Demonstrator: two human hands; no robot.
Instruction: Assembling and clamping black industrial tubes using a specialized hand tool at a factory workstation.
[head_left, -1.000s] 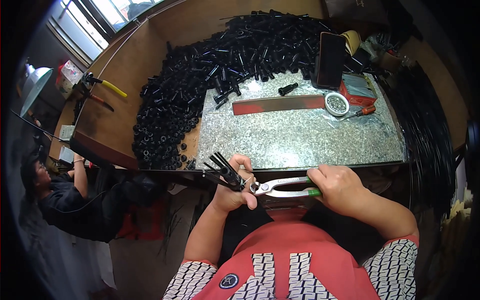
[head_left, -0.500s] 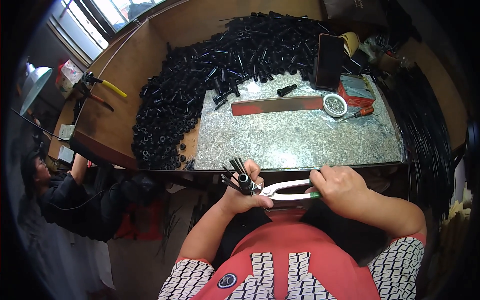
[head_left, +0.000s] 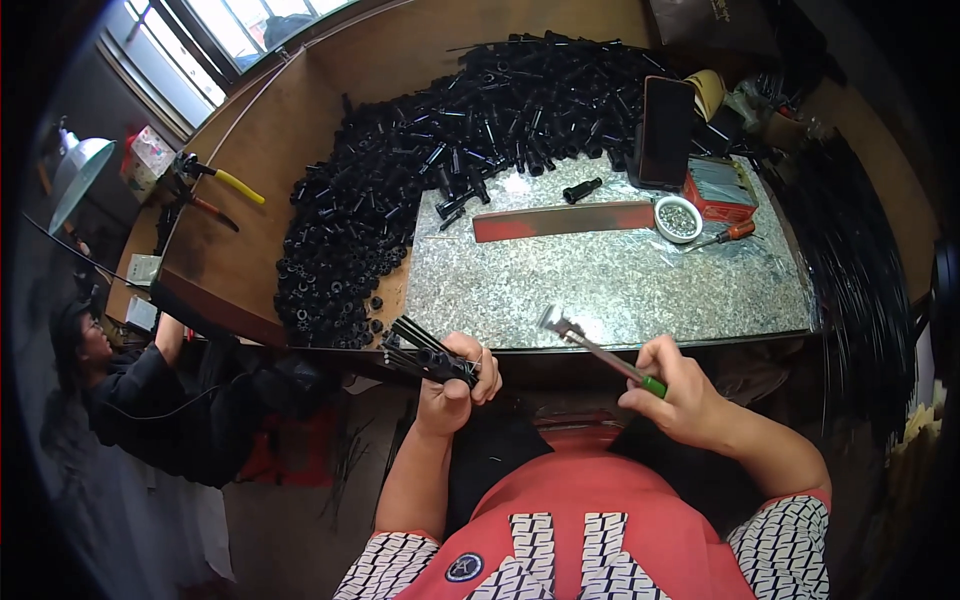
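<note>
My left hand (head_left: 455, 395), at the table's front edge, is closed around a black tubular fitting (head_left: 437, 362). Several thin black rods (head_left: 405, 335) stick out of it toward the upper left. To the right, my right hand (head_left: 685, 398) grips metal pincers (head_left: 605, 355) by their green handle ends. Their jaws point up and left over the near part of the stone slab, apart from the fitting. My fingers hide part of the fitting and most of the handle grips.
Black plastic fittings (head_left: 470, 130) are heaped along the back and left. On the stone slab (head_left: 540, 280) are a flat bar (head_left: 560, 221), a white bowl (head_left: 678, 220), a phone (head_left: 665, 130), a red box (head_left: 720, 195) and a screwdriver (head_left: 735, 232). A person (head_left: 150, 390) sits at left.
The pincers have come away from the fitting, rising and turning with their jaws up-left. My left hand has moved left with the fitting, which now lies more sideways.
</note>
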